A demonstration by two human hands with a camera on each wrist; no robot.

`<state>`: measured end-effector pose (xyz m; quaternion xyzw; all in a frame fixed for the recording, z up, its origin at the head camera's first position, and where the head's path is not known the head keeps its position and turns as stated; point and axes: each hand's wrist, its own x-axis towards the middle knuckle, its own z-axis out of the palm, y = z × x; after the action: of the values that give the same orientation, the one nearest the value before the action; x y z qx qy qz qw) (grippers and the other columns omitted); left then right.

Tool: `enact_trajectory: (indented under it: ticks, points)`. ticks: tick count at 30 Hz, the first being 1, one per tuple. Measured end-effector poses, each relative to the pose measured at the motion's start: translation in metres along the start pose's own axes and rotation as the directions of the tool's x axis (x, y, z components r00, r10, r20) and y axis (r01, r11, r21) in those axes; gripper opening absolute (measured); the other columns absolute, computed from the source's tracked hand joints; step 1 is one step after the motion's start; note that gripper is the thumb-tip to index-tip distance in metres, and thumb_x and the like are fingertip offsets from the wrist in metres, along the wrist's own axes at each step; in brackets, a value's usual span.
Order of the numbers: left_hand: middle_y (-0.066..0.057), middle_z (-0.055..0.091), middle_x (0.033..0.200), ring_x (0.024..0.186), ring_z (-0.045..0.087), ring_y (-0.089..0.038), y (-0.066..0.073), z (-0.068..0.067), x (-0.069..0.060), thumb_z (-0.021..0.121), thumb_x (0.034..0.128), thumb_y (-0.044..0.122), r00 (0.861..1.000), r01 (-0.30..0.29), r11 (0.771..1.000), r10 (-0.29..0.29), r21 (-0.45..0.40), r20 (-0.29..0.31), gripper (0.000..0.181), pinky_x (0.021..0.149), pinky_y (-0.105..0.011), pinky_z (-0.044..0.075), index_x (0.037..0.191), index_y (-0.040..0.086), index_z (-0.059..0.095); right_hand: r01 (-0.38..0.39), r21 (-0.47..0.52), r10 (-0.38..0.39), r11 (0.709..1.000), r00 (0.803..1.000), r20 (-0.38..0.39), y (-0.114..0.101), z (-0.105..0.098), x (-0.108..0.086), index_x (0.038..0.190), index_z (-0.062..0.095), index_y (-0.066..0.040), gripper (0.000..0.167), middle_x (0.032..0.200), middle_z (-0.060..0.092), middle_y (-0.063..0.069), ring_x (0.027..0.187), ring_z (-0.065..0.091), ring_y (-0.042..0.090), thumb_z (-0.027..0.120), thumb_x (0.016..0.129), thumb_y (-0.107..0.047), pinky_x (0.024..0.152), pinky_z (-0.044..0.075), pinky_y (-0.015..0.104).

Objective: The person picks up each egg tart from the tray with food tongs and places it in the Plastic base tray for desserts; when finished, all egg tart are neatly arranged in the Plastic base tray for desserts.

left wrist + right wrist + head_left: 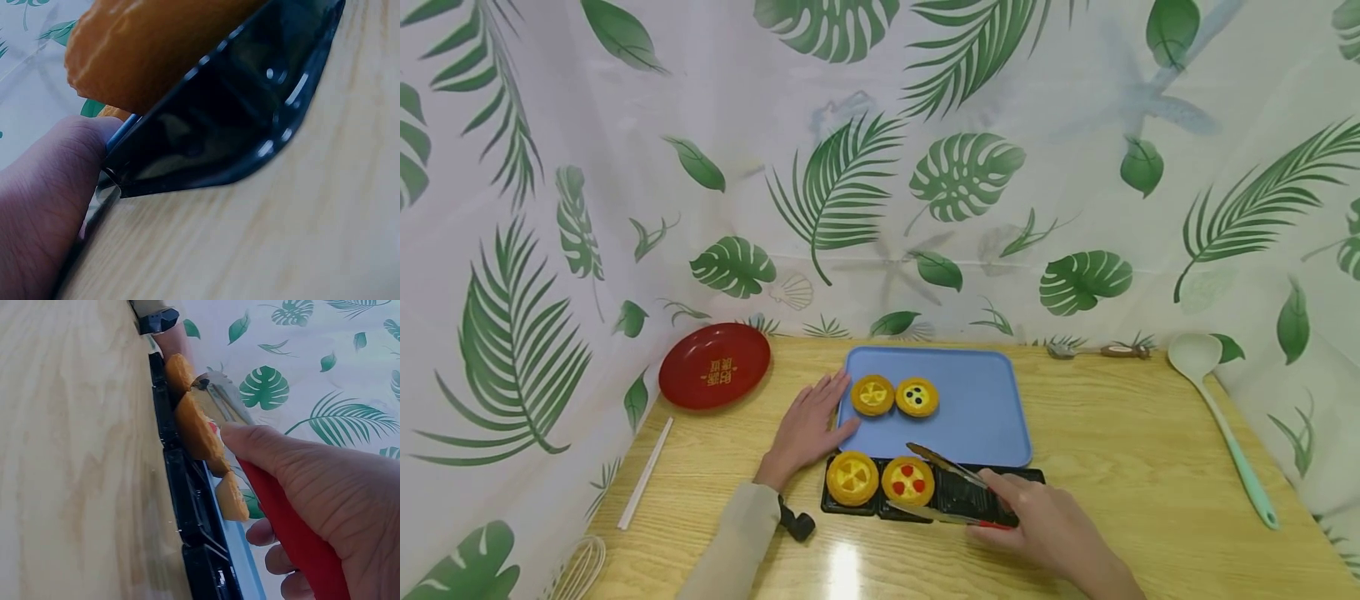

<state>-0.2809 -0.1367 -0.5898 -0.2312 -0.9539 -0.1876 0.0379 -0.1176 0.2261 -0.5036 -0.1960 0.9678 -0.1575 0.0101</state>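
Observation:
My right hand [1048, 521] grips red-handled tongs [290, 528], their jaws spread around the tart with red dots [907, 481] in the black compartment tray [966, 497]. A tart with yellow wedges [852, 478] sits in the tray's left end compartment. Fingers extended, my left hand [807, 427] rests at the left edge of the blue tray [973, 400]. On that tray two more tarts lie side by side, one with wedges [872, 395] and one with dark dots [917, 397]. In the left wrist view the thumb [56, 187] is beside the black tray's corner.
A red oval plate [715, 367] stands at the back left, with white chopsticks [646, 473] before it and a whisk [580, 567] at the front left. A green-handled ladle [1232, 442] lies at the right; a small brown-handled tool [1123, 352] lies along the back edge.

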Motion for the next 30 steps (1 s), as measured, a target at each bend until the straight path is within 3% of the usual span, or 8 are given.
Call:
enact_trajectory:
  ticks: [5, 7, 11, 19, 30]
  points:
    - [0.005, 0.017, 0.174, 0.161, 0.019, -0.025, 0.0, 0.0, 0.0, 0.042, 0.1022, 0.069, 1.0, 0.005, 1.0, -0.005, 0.001, 0.009, 0.085, 0.129, -0.049, 0.017, 0.168, 0.02, 0.019, 0.049, 0.003, -0.049, 0.999, 0.993, -0.107, 0.002, -0.005, 0.001, 0.133, 0.071, -0.015, 0.072, 0.08, 0.062, -0.01, 0.059, 0.048, 0.002, 0.074, 0.085, -0.068, 0.053, 0.041, 0.023]
    - [0.005, 0.017, 0.174, 0.161, 0.019, -0.025, 0.0, 0.0, -0.001, 0.042, 0.1021, 0.069, 1.0, 0.005, 1.0, -0.005, 0.001, 0.01, 0.086, 0.129, -0.049, 0.017, 0.168, 0.02, 0.02, 0.066, 0.016, -0.063, 0.998, 0.987, -0.145, 0.004, -0.006, 0.002, 0.13, 0.072, -0.015, 0.068, 0.069, 0.046, -0.011, 0.055, 0.031, 0.0, 0.077, 0.085, -0.065, 0.051, 0.031, 0.021]
    - [0.006, 0.017, 0.174, 0.161, 0.019, -0.024, 0.001, 0.0, -0.001, 0.042, 0.102, 0.069, 1.0, 0.006, 1.0, -0.006, 0.001, 0.01, 0.086, 0.129, -0.048, 0.017, 0.169, 0.02, 0.019, 0.081, 0.027, -0.074, 0.996, 0.978, -0.194, 0.008, -0.01, 0.003, 0.129, 0.073, -0.014, 0.065, 0.067, 0.041, -0.016, 0.053, 0.025, -0.003, 0.079, 0.084, -0.061, 0.049, 0.026, 0.019]
    - [0.006, 0.017, 0.174, 0.16, 0.019, -0.025, 0.0, 0.0, 0.0, 0.042, 0.1023, 0.068, 1.0, 0.003, 1.0, -0.002, -0.008, 0.009, 0.085, 0.129, -0.049, 0.017, 0.169, 0.02, 0.02, 0.085, -0.026, -0.089, 0.996, 0.96, -0.265, 0.015, -0.017, 0.011, 0.127, 0.071, -0.008, 0.068, 0.076, 0.046, -0.015, 0.054, 0.029, -0.003, 0.083, 0.082, -0.058, 0.047, 0.029, 0.018]
    - [0.004, 0.019, 0.174, 0.16, 0.02, -0.027, 0.0, 0.002, 0.0, 0.045, 0.1022, 0.066, 1.0, -0.006, 1.0, 0.006, -0.024, -0.013, 0.085, 0.128, -0.051, 0.017, 0.168, 0.018, 0.022, 0.011, -0.042, -0.021, 0.999, 0.973, -0.23, 0.024, -0.017, 0.028, 0.117, 0.067, -0.01, 0.062, 0.074, 0.044, -0.012, 0.053, 0.032, 0.002, 0.078, 0.086, -0.063, 0.046, 0.028, 0.021]
